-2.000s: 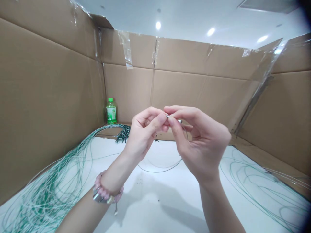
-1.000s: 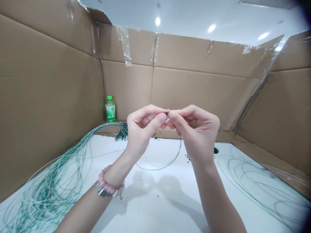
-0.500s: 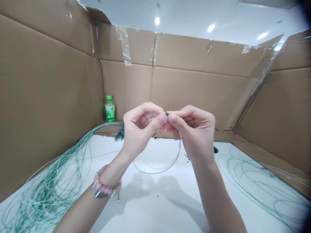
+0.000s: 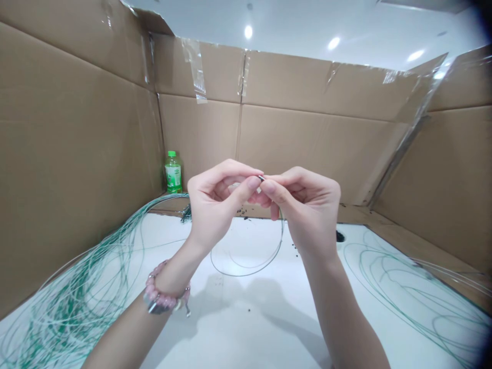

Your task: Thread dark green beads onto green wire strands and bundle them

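My left hand (image 4: 215, 202) and my right hand (image 4: 307, 210) meet fingertip to fingertip above the white tabletop. A small black piece (image 4: 261, 178) shows between the two pinches, on the left hand's side; its exact kind is too small to tell. The right thumb and index finger are closed on the end of a thin green and white wire. From beneath the right hand this wire (image 4: 283, 230) hangs down and curves in a loop toward the left wrist. A pink bead bracelet (image 4: 166, 300) circles the left wrist.
A large tangle of green and white wires (image 4: 77, 287) covers the table's left side. More green wires (image 4: 384, 287) lie coiled at right. A green bottle (image 4: 173, 174) stands in the back left corner. Tiny black pieces (image 4: 242, 211) are scattered behind the hands. Cardboard walls (image 4: 315, 148) enclose the table.
My left hand has shifted slightly left and its index finger now lies straighter over the black piece. The right fingertips have moved slightly left and up.
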`<state>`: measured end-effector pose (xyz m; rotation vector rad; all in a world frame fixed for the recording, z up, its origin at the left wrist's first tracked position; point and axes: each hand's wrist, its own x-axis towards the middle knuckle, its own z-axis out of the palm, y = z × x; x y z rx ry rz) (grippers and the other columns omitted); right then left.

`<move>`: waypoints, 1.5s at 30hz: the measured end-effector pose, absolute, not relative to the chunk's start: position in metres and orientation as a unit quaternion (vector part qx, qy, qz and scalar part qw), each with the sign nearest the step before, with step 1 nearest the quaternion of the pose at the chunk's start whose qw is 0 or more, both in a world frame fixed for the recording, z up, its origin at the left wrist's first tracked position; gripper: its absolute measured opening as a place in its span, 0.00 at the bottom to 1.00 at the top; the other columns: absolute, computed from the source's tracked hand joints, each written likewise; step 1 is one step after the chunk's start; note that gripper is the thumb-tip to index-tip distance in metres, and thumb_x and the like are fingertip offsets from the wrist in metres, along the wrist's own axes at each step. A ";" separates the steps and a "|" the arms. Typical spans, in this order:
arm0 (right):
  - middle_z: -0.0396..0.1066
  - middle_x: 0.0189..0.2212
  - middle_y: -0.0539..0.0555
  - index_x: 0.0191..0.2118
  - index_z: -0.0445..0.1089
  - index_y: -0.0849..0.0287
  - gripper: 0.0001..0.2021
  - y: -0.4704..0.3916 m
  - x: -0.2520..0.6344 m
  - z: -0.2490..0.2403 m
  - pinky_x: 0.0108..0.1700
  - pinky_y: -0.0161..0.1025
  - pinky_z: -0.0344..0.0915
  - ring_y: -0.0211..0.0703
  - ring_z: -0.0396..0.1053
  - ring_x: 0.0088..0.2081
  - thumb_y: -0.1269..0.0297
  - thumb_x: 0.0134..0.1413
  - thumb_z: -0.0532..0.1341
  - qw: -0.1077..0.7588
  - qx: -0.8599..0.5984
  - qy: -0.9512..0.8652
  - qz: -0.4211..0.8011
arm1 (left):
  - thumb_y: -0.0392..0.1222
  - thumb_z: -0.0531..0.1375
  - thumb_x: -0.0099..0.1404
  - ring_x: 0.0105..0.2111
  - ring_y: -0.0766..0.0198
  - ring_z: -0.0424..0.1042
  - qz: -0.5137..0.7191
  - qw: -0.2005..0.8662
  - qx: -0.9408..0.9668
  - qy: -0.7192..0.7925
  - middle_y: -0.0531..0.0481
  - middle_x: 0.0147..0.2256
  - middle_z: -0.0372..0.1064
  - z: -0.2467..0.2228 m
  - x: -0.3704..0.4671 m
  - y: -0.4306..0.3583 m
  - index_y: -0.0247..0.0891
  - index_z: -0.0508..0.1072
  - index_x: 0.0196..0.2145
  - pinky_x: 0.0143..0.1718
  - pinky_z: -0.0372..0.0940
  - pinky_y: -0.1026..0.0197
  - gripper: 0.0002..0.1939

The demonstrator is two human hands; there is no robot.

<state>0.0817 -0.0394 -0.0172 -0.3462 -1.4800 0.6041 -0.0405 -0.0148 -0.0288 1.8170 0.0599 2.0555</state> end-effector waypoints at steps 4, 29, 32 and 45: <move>0.74 0.20 0.45 0.25 0.74 0.57 0.04 -0.038 0.079 -0.018 0.16 0.25 0.64 0.31 0.71 0.20 0.69 0.49 0.67 0.703 -0.153 -0.643 0.263 | 0.34 0.63 0.60 0.25 0.75 0.71 0.768 0.144 0.623 0.023 0.54 0.26 0.72 -0.032 -0.036 -0.016 0.39 0.77 0.31 0.25 0.68 0.73 0.03; 0.73 0.26 0.48 0.28 0.72 0.55 0.06 -0.056 0.082 -0.015 0.20 0.33 0.63 0.36 0.70 0.28 0.74 0.52 0.63 0.674 -0.227 -0.703 -0.008 | 0.38 0.63 0.60 0.22 0.75 0.71 0.748 0.286 0.599 0.030 0.56 0.24 0.72 -0.033 -0.034 -0.016 0.41 0.77 0.31 0.27 0.70 0.72 0.02; 0.73 0.26 0.49 0.29 0.73 0.56 0.06 -0.056 0.082 -0.015 0.20 0.33 0.64 0.36 0.70 0.28 0.75 0.52 0.63 0.675 -0.226 -0.702 -0.009 | 0.39 0.63 0.60 0.22 0.74 0.71 0.748 0.281 0.600 0.035 0.56 0.24 0.72 -0.034 -0.034 -0.015 0.41 0.77 0.31 0.26 0.71 0.71 0.02; 0.72 0.27 0.49 0.30 0.73 0.55 0.06 -0.058 0.083 -0.015 0.24 0.31 0.69 0.35 0.70 0.29 0.74 0.53 0.63 0.667 -0.232 -0.708 0.007 | 0.38 0.63 0.60 0.23 0.74 0.71 0.746 0.274 0.605 0.042 0.55 0.24 0.71 -0.035 -0.035 -0.013 0.41 0.77 0.31 0.27 0.70 0.72 0.02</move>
